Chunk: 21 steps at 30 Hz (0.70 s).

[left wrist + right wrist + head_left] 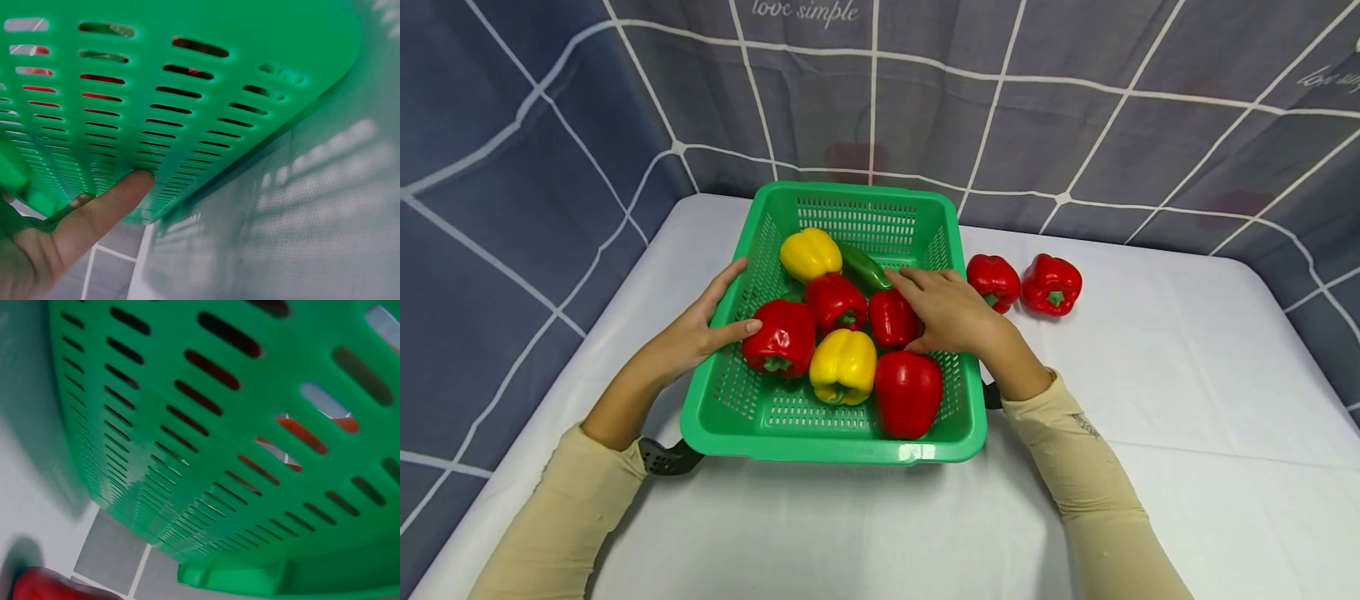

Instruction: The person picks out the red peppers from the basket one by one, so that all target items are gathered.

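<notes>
A green plastic basket (850,450) with slotted walls holds several red bell peppers, two yellow ones and a green pepper (862,267). My left hand (688,337) holds the basket's left side, thumb over the rim beside a large red bell pepper (780,337) and fingers outside. In the left wrist view, a finger (103,215) lies against the slotted outer wall (206,119). Reaching inside over the right rim, my right hand (951,310) grips a small red bell pepper (892,318) between thumb and fingers. The right wrist view shows the basket's outer wall (187,444), hiding that hand.
Two red bell peppers, one nearer the basket (994,279) and one farther right (1051,285), lie on the white tabletop (1150,375). Yellow bell peppers sit at the basket's back (810,254) and front (842,367). A grey-blue checked curtain (940,108) hangs behind the table.
</notes>
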Available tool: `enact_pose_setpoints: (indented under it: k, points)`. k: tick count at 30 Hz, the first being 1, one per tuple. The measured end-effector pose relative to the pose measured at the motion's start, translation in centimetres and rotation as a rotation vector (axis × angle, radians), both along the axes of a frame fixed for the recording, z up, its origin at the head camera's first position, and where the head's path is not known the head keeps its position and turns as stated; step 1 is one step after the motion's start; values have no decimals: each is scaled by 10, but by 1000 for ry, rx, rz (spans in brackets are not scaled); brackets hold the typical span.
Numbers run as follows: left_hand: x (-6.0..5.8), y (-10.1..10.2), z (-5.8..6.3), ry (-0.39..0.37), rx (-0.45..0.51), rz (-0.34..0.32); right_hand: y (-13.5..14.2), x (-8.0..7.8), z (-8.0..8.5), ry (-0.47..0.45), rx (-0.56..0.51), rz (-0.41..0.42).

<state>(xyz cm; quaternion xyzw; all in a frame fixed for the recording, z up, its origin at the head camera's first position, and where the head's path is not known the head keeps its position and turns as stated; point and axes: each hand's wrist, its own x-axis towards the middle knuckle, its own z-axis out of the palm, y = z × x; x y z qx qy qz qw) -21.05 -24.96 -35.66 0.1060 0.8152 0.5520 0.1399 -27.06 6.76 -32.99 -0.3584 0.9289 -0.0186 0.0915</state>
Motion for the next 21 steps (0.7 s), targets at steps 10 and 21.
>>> enact_pose_setpoints:
  k: [10,21]
  points:
    - [0,1,0,-1,6,-4,-2,0,1,-7,39,3]
    - [-1,0,0,4,-1,2,0,0,1,11,-14,18]
